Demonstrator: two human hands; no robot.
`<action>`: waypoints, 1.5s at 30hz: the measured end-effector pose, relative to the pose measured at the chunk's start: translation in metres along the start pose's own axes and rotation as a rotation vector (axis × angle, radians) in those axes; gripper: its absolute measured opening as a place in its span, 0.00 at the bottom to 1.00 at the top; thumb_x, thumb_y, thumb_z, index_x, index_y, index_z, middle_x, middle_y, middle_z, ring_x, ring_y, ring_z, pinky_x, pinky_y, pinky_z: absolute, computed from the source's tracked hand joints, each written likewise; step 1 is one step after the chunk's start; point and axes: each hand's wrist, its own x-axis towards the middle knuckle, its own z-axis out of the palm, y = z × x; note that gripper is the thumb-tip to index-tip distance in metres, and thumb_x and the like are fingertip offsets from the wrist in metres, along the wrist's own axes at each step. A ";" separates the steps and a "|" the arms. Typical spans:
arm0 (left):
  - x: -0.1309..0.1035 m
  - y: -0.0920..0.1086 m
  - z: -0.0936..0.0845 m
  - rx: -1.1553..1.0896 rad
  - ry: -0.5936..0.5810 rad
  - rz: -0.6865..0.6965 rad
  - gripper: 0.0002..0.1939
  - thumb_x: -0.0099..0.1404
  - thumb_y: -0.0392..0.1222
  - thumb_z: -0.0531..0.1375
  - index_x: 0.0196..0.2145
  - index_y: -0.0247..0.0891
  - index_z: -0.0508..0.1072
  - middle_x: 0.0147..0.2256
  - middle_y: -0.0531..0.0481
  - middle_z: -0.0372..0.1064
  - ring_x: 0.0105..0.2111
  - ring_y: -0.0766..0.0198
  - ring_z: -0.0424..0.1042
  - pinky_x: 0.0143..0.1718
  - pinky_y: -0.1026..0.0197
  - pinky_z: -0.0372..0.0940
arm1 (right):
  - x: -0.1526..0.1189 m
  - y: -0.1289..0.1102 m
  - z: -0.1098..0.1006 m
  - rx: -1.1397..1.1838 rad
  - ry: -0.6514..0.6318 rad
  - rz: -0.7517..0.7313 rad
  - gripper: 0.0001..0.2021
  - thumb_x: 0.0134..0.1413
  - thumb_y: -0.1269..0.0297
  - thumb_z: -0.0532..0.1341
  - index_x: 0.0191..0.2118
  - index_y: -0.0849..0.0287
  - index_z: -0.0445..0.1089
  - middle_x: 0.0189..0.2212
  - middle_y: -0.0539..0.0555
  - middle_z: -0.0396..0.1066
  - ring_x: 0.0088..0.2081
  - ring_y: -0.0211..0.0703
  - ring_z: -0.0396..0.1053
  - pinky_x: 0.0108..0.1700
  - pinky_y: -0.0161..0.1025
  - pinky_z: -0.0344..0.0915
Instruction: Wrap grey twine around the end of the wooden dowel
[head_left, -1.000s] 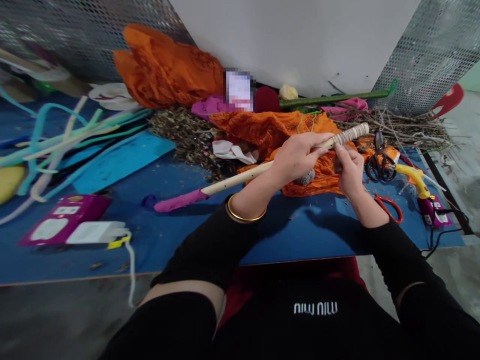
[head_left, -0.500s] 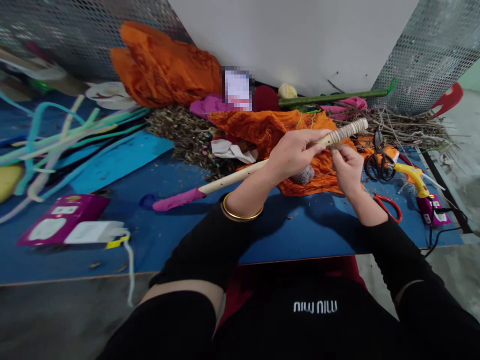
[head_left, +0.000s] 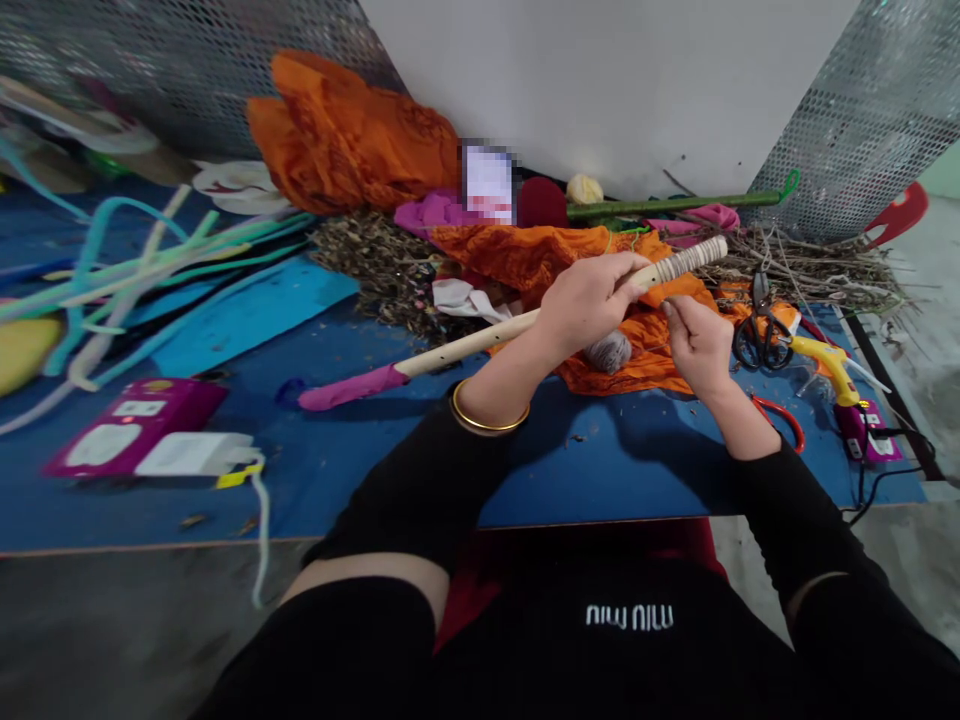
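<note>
My left hand (head_left: 586, 300) is closed around a pale flute (head_left: 465, 347), a long tube with small holes along it. The flute slants up to the right; pink cloth (head_left: 354, 387) covers its lower left end. Near its upper end, grey-brown yarn (head_left: 679, 263) is wound in close turns. Just below that winding, apart from the tube, my right hand (head_left: 701, 345) is pinched closed; what its fingers hold is too small to make out. A grey yarn ball (head_left: 609, 352) lies under my left hand on crumpled orange cloth (head_left: 649, 355).
Black-handled scissors (head_left: 757, 340), red handles (head_left: 784, 418) and a yellow glue gun (head_left: 825, 365) lie at right. Dry twigs (head_left: 825, 268) and a green stick (head_left: 675, 204) are behind. Foam strips (head_left: 127, 255) and a purple power strip (head_left: 135, 425) with a plugged-in adapter occupy the left.
My right hand has drawn slightly down and away from the flute's wound part. The left hand keeps its grip, and the flute has barely moved. The view has shifted a little.
</note>
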 end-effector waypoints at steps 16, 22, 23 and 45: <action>-0.009 0.028 0.005 0.593 -0.307 -0.015 0.18 0.75 0.40 0.51 0.55 0.40 0.76 0.48 0.43 0.78 0.44 0.50 0.79 0.35 0.55 0.64 | 0.010 0.007 -0.025 -0.117 -0.065 -0.126 0.16 0.73 0.59 0.53 0.42 0.56 0.79 0.32 0.54 0.77 0.33 0.41 0.73 0.35 0.37 0.64; -0.012 0.024 0.009 0.630 -0.348 0.117 0.19 0.74 0.40 0.53 0.57 0.42 0.76 0.49 0.44 0.79 0.39 0.50 0.80 0.30 0.55 0.62 | 0.012 0.016 -0.023 -0.126 -0.114 0.000 0.14 0.70 0.57 0.57 0.41 0.52 0.80 0.30 0.53 0.73 0.32 0.42 0.69 0.33 0.39 0.60; -0.012 0.024 0.009 0.635 -0.352 0.135 0.19 0.74 0.40 0.53 0.57 0.41 0.76 0.48 0.44 0.79 0.39 0.51 0.80 0.30 0.56 0.61 | 0.013 0.016 -0.023 -0.129 -0.125 0.013 0.14 0.70 0.57 0.57 0.40 0.52 0.80 0.30 0.53 0.73 0.32 0.42 0.68 0.33 0.39 0.60; -0.009 0.023 0.001 0.468 -0.365 0.099 0.17 0.72 0.40 0.52 0.48 0.39 0.79 0.44 0.44 0.80 0.42 0.53 0.78 0.36 0.57 0.64 | 0.010 0.006 -0.026 -0.034 -0.057 -0.114 0.23 0.73 0.51 0.51 0.36 0.54 0.79 0.27 0.53 0.71 0.29 0.41 0.66 0.33 0.40 0.61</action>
